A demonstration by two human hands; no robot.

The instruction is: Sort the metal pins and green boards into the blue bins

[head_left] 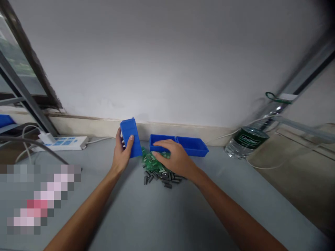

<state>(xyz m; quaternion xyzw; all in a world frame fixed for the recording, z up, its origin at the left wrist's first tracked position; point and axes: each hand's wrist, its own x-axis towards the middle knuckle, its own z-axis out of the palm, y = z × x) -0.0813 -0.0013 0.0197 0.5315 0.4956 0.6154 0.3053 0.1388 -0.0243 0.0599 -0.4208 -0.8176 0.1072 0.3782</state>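
My left hand (123, 150) grips a blue bin (131, 137), tilted up on edge above the table, thumb on its near face and fingers round its left side. To the right of it, my right hand (174, 155) is held over a pile of green pieces (151, 162), thumb and fingers apart with nothing visible between them. Dark grey pieces (167, 185) lie along the near side of the pile. Behind my right hand stand two blue bins side by side, the left bin (162, 136) partly hidden by my fingers and the right bin (195, 146) looking bare inside.
A white power strip (61, 143) with a plug and cables is at the left. At the right edge of the grey table (146, 219) stands a large water bottle (246, 141) beside a metal post. The wall rises behind the bins. A pixelated patch covers the lower left.
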